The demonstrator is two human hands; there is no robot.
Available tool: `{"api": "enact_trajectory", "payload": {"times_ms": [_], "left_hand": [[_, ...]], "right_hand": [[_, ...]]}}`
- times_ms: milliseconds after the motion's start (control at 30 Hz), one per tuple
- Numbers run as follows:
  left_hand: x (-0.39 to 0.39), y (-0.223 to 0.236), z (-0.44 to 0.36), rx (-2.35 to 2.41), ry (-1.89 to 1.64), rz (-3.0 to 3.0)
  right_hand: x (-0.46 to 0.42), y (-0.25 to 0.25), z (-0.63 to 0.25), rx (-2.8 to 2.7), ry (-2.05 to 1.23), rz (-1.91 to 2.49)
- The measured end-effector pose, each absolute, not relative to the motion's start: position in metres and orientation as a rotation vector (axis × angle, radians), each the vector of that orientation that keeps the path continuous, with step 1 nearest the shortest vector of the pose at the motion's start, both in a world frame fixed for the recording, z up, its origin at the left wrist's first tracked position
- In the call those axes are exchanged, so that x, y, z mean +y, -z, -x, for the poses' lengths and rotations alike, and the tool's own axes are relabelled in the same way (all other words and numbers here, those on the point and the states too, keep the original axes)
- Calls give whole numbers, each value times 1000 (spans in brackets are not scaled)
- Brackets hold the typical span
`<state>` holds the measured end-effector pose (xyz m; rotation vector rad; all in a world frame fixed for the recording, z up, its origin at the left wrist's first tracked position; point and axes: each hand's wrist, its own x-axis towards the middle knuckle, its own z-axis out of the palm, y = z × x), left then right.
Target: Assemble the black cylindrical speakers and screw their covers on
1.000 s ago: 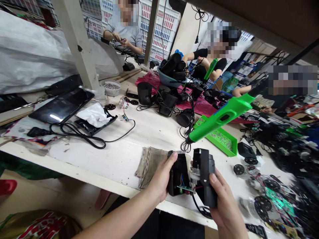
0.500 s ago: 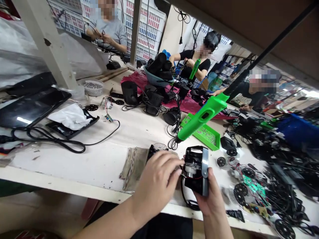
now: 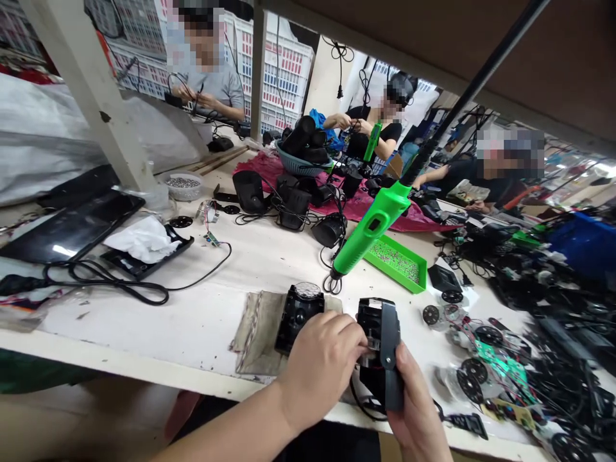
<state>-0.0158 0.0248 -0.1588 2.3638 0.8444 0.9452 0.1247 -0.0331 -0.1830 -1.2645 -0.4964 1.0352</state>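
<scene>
Black housing is upright over the near edge of the table, in your right hand: grip closed round its right side, thumb along the outer face, the far fingers hidden behind it. Your left hand is at the open left side, fingers curled and bunched together at the small motor inside; contact spot is partly covered, so can't tell if they pinch it or only touch it. A black cable loops below the housing. Just left, second housing part, black, with a clear round disc at its top end, lies on a folded tan cloth, partly behind your left hand. Beyond, green electric screwdriver hangs tilted, tip down, above the table; green tray of small screws is behind it to the right. Right side: motors with black discs, green circuit boards, tangled wires. Left side: coiled black cord, black shell with white tissue on it, dark glossy panel, clear tub of small metal parts. Farther back: more black housings, a blue-grey basket full of black parts on pink cloth, three people seated at the far side, white crates behind.
</scene>
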Motion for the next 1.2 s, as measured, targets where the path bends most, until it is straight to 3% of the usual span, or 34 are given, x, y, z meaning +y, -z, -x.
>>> {"api": "enact_trajectory", "payload": {"times_ms": [267, 500, 633, 800, 900, 1067, 1200], "left_hand": [[34, 172, 32, 842, -1147, -2159], [43, 175, 45, 976, -1225, -1846], [42, 179, 48, 944, -1412, -1875], [43, 168, 51, 726, -1624, -2117], [47, 160, 53, 647, -1640, -2210], [53, 165, 57, 817, -1573, -2052], [53, 175, 58, 842, -1503, -1955]], "right_hand": [[-40, 176, -139, -387, -878, 1313], [-17, 187, -182, -975, -469, 1895], [-22, 187, -150, -1017, -414, 1780], [-31, 183, -88, -963, -888, 1312], [-26, 180, -78, -943, -1000, 1277], [-22, 170, -88, -1078, -843, 1367], [-23, 166, -90, -1218, -489, 1489]]}}
